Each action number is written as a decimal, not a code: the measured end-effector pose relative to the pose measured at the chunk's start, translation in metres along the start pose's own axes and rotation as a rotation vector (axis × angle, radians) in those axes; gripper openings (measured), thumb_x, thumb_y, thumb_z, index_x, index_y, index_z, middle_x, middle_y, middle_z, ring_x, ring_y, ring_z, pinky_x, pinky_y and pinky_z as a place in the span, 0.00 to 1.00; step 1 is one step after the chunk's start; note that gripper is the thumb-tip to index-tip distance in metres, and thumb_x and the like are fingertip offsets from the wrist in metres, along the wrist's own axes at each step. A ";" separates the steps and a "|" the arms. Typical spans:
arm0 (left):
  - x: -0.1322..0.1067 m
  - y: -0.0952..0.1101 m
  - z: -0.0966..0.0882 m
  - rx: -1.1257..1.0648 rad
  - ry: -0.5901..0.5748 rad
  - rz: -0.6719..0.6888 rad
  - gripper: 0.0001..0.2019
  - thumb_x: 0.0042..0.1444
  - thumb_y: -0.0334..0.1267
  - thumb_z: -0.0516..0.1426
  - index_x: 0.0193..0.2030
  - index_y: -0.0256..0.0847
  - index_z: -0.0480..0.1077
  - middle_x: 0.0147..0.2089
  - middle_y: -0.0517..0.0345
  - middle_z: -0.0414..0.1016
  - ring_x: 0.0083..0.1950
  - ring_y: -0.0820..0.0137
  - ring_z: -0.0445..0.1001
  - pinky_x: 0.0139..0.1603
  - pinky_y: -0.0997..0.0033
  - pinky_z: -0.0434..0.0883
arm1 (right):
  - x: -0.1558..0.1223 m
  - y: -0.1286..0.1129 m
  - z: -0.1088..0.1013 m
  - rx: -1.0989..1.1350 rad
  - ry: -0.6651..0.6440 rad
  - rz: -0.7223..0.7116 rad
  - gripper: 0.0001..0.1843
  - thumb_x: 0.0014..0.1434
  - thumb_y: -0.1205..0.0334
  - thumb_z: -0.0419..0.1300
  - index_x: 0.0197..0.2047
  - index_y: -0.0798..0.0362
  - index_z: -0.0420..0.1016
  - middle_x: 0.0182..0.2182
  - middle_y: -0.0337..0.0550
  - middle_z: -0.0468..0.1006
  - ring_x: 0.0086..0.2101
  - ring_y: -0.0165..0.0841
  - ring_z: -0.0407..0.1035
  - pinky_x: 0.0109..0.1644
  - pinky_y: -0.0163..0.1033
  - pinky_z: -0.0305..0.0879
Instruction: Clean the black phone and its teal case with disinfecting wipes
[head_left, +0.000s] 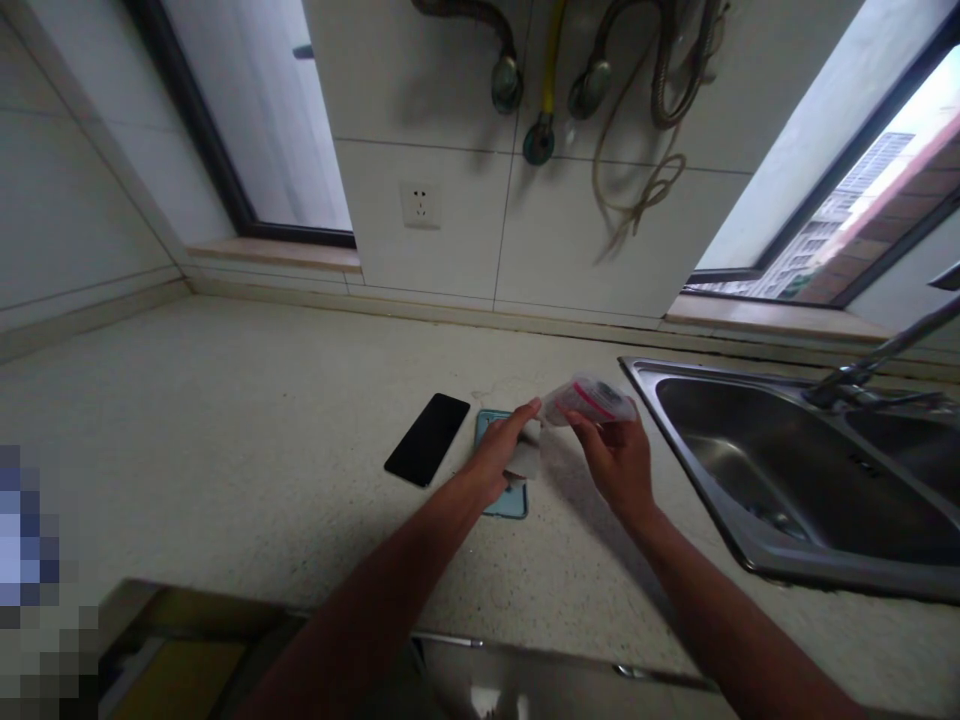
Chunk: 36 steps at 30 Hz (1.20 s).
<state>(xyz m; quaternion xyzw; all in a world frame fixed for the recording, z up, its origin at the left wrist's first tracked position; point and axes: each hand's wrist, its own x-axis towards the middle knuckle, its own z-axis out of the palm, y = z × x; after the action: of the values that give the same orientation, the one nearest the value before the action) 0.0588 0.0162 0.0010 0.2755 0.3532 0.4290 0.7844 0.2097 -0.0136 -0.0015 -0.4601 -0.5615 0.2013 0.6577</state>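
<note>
My right hand (624,465) grips a clear plastic packet (600,398) with a pink stripe, tilted above the counter. The thumb of my left hand (496,450) reaches to the packet's left end. My left fingers are closed round a pale, thin piece that looks like a tissue (526,455). Below that hand lies a light-blue phone case (511,502), partly covered by the hand and the tissue. A black phone (427,440) rests flat on the counter, just left of the case.
The speckled counter (262,400) runs along a tiled wall. A steel sink (750,470) with a tap (847,380) is set in on the right. Hoses (667,100) and a wall socket (420,204) are on the wall. Below the counter's front edge, at lower left, a drawer or cupboard (180,680) shows.
</note>
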 end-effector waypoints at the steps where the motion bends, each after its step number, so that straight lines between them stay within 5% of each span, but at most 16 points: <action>1: -0.001 0.000 0.001 0.022 0.007 0.001 0.18 0.50 0.53 0.66 0.28 0.39 0.74 0.16 0.62 0.67 0.15 0.76 0.61 0.19 0.74 0.56 | 0.000 0.001 0.000 -0.003 -0.010 0.003 0.20 0.55 0.54 0.69 0.50 0.47 0.75 0.47 0.44 0.79 0.45 0.38 0.77 0.49 0.44 0.76; 5: -0.002 0.002 0.000 0.071 0.012 -0.003 0.21 0.49 0.58 0.65 0.30 0.39 0.74 0.16 0.63 0.66 0.15 0.77 0.60 0.19 0.75 0.55 | 0.004 0.000 -0.002 -0.007 -0.004 0.035 0.19 0.56 0.51 0.69 0.49 0.47 0.75 0.45 0.43 0.80 0.43 0.37 0.77 0.47 0.43 0.77; 10: -0.003 0.004 -0.001 0.074 -0.076 -0.017 0.23 0.48 0.58 0.65 0.35 0.37 0.76 0.19 0.62 0.67 0.16 0.77 0.60 0.19 0.75 0.53 | 0.018 -0.003 -0.012 -0.110 0.160 0.013 0.19 0.54 0.46 0.68 0.43 0.50 0.77 0.37 0.45 0.82 0.38 0.40 0.77 0.43 0.47 0.76; 14: -0.004 0.008 -0.001 0.106 -0.008 0.055 0.21 0.48 0.55 0.65 0.36 0.36 0.79 0.21 0.61 0.67 0.18 0.77 0.62 0.20 0.75 0.55 | 0.031 0.001 -0.028 -0.301 0.162 -0.017 0.23 0.51 0.44 0.69 0.45 0.50 0.79 0.36 0.45 0.83 0.36 0.42 0.78 0.40 0.46 0.75; 21: 0.004 0.015 -0.008 0.001 0.058 0.150 0.11 0.47 0.42 0.65 0.33 0.37 0.76 0.28 0.57 0.72 0.24 0.74 0.68 0.20 0.75 0.57 | 0.048 0.024 -0.054 -0.594 0.206 0.180 0.22 0.49 0.45 0.65 0.39 0.54 0.81 0.31 0.46 0.83 0.33 0.43 0.76 0.38 0.44 0.69; 27: 0.004 0.017 -0.009 -0.010 0.038 0.184 0.09 0.46 0.36 0.65 0.33 0.37 0.73 0.25 0.60 0.71 0.23 0.74 0.67 0.22 0.75 0.61 | 0.053 0.043 -0.058 -0.473 0.246 0.264 0.21 0.45 0.49 0.66 0.39 0.55 0.79 0.31 0.45 0.80 0.32 0.41 0.73 0.39 0.46 0.68; 31: 0.004 0.018 -0.009 0.026 0.040 0.203 0.09 0.44 0.36 0.64 0.33 0.37 0.72 0.24 0.60 0.70 0.23 0.74 0.66 0.21 0.74 0.61 | 0.055 0.037 -0.056 -0.283 0.344 0.134 0.27 0.44 0.53 0.69 0.47 0.54 0.74 0.40 0.46 0.79 0.38 0.40 0.74 0.46 0.48 0.71; 36: 0.001 0.019 -0.005 0.071 0.077 0.200 0.10 0.41 0.37 0.63 0.32 0.39 0.70 0.27 0.59 0.72 0.25 0.73 0.68 0.23 0.73 0.63 | 0.042 0.013 -0.044 -0.345 0.491 -0.303 0.23 0.54 0.55 0.67 0.51 0.50 0.71 0.49 0.47 0.74 0.52 0.41 0.69 0.61 0.53 0.63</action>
<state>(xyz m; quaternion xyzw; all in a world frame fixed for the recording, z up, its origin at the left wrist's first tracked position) 0.0460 0.0273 0.0114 0.3203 0.3690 0.5025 0.7133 0.2657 0.0092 0.0134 -0.5107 -0.4740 -0.1135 0.7082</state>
